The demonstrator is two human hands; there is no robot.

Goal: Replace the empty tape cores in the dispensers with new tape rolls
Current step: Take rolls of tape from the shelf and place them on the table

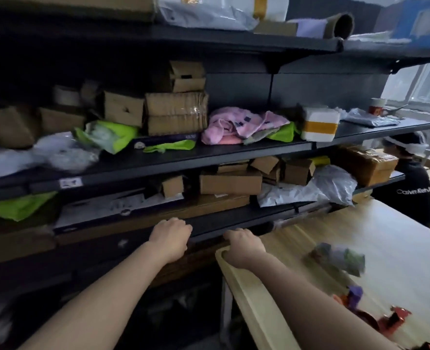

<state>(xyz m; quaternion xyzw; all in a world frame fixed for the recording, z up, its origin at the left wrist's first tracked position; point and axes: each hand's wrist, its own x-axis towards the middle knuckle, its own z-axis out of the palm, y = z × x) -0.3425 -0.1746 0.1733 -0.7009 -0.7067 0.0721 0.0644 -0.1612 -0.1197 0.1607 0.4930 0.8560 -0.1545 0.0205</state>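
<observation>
My left hand [170, 238] reaches forward to the front edge of the lowest black shelf [234, 218], its fingers curled over the edge and hidden from me. My right hand [243, 246] rests at the far corner of the wooden table [385, 238], fingers curled down out of sight behind the corner. A red tape dispenser [392, 318] lies near the table's right front, blurred. Another red and purple object [352, 294] lies just behind it. No tape roll shows in either hand.
Black shelves hold cardboard boxes [230, 184], a pink cloth [244, 125], green bags [112, 135], grey mailers [332, 188] and a white foam box [320, 125]. A blurred bundle [340, 256] lies on the table. A person in black [410, 178] stands at the far right.
</observation>
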